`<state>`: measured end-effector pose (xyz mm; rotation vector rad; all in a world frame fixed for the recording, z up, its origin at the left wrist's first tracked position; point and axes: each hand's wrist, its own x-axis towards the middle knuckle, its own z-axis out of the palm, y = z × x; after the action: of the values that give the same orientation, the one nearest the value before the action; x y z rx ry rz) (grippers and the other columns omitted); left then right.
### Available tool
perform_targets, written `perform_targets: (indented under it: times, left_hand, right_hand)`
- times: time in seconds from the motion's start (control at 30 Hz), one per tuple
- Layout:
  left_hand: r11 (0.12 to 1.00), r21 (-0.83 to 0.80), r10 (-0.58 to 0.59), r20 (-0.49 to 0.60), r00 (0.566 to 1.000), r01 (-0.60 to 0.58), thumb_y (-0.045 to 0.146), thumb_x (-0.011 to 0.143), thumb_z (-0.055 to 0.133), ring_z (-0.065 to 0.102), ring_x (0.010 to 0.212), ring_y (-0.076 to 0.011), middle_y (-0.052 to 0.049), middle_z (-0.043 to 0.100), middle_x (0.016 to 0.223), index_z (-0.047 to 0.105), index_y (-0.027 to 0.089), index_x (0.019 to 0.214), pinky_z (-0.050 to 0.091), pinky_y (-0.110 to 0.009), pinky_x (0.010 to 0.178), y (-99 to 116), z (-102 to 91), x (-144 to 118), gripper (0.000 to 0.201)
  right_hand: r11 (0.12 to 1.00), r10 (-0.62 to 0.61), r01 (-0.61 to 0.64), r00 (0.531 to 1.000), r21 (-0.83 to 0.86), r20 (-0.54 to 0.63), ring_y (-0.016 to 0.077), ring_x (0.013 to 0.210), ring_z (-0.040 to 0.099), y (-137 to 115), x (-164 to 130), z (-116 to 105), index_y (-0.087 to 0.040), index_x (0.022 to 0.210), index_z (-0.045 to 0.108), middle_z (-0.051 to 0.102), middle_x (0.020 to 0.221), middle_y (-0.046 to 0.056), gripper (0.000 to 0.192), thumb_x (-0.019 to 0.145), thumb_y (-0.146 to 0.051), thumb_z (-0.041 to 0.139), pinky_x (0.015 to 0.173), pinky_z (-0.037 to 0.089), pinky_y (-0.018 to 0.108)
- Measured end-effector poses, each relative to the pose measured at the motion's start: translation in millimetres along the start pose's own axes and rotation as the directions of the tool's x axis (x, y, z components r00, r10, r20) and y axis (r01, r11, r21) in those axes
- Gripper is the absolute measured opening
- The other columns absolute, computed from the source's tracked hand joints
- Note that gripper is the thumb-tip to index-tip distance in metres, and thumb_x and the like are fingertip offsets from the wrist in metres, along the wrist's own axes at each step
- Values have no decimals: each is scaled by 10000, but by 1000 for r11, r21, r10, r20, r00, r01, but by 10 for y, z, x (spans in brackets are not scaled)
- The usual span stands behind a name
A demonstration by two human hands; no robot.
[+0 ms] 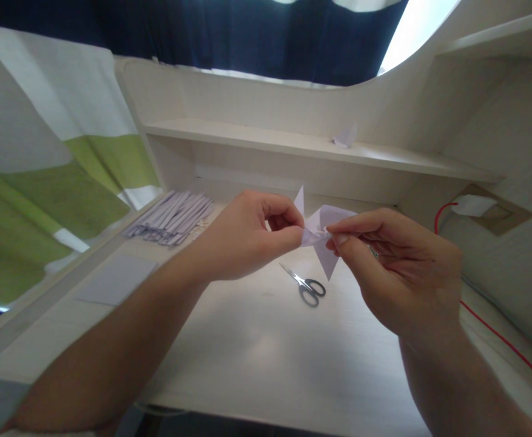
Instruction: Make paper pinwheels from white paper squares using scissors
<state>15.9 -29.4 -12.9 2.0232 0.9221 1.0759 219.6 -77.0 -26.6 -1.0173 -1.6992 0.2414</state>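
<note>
Both the left hand (pixel 242 233) and right hand (pixel 384 261) pinch a partly folded paper (pixel 323 227) mid-air, its points formed, while scissors (pixel 306 286) and strips (pixel 172 217) lie untouched on the desk (pixel 266 358).

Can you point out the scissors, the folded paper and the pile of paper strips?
scissors (pixel 309 286): head view, at the pivot.
folded paper (pixel 327 218): head view, upper flap.
pile of paper strips (pixel 172 217): head view, middle of the pile.

You are seeing pale lilac folded paper (pixel 323 227), silver scissors (pixel 306 286) with black handles, a whitish tabletop (pixel 256 352), a red cable (pixel 502 337), and a green-and-white curtain (pixel 51 170).
</note>
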Motion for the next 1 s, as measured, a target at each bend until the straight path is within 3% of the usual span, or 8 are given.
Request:
perform_targets:
  times: [0.53,0.77,1.0]
  left_hand:
    - [997,65,35,34,999,-37,169,817,686,521,529,-86,39,628,595,758,177,764,372,-215,494,38,-6,-22,90]
    - [995,82,48,39,998,-51,139,807,683,517,522,-78,49,627,585,753,182,747,358,-209,489,61,-10,-18,102]
    - [984,141,107,16,994,-108,144,811,682,539,548,-80,49,655,620,736,183,738,378,-207,512,37,11,-20,99]
  right_hand:
    - [1000,4,-5,999,19,39,179,718,731,-7,2,-8,-229,896,771,781,828,7,175,835,-77,709,650,565,302]
    - [999,-45,45,999,16,3,183,766,714,57,-26,23,-248,916,769,776,861,3,226,826,-56,692,701,545,323]
    - [964,-152,157,988,-215,38,173,717,697,24,-31,15,-284,920,747,770,831,-22,218,836,-91,691,692,556,320]
